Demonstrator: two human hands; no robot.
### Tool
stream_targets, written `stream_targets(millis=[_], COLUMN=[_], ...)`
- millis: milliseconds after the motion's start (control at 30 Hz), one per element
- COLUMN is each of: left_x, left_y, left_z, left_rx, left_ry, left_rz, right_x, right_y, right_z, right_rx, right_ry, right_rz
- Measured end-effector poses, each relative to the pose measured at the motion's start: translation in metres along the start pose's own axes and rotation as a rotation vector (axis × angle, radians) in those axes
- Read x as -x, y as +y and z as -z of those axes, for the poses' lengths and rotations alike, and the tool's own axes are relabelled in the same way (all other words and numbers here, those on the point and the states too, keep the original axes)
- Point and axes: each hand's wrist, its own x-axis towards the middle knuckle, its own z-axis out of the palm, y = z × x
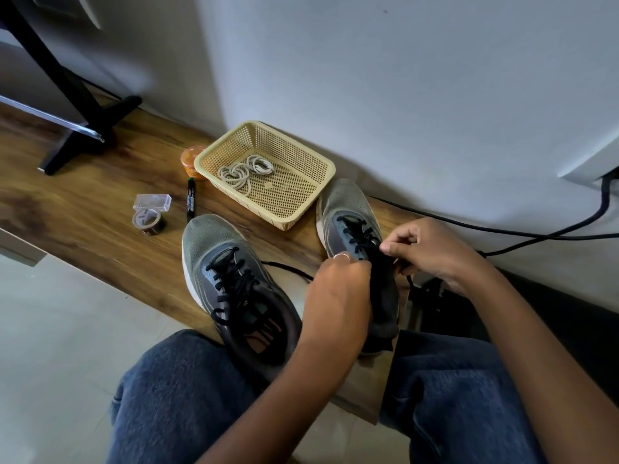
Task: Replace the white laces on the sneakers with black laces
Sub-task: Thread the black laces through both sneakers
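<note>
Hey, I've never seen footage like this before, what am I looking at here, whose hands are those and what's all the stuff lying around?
There is no machine here. A person wears a camera on their head, so this single picture looks down at their own two hands and their knees in jeans.

On the wooden surface stand two grey sneakers. The left sneaker is already threaded with a black lace. The right sneaker is being worked on: the left hand and the right hand are both closed at its top eyelets, each apparently pinching an end of the black lace.

Behind them, a beige basket holds the coiled white laces. Beside it lie a black marker, an orange container, a roll of tape and a clear plastic box.
</note>
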Motion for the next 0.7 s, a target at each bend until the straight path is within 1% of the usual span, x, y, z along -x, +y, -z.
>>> stream_targets(millis=[100, 233, 300, 433, 567, 700], left_x=[0.001, 0.001, 0.001, -0.001, -0.002, -0.004], left_y=[0.001, 0.001, 0.0, -0.004, -0.005, -0.006], left_z=[-0.001, 0.0, 0.0, -0.002, -0.002, -0.001], left_rx=[-0.058, -0.074, -0.062, -0.038, -0.009, 0.001], left_ry=[-0.023, 0.0, -0.006, 0.023, 0.067, 0.099], left_rz=[-0.01, -0.017, -0.009, 0.011, 0.036, 0.055], right_x=[0.0, -0.003, -0.005, -0.009, -0.013, -0.016], right_y=[-0.001, -0.002, -0.003, -0.002, 0.005, 0.008], right_z=[-0.003, -0.008, -0.011, -0.011, -0.01, -0.011], right_rx=[0.007, 0.138, 0.166, 0.145, 0.084, 0.097], right_ry=[-0.003, 0.064, 0.064, 0.022, 0.01, 0.013], right_rz=[0.005, 0.055, 0.059, 0.04, 0.02, 0.011])
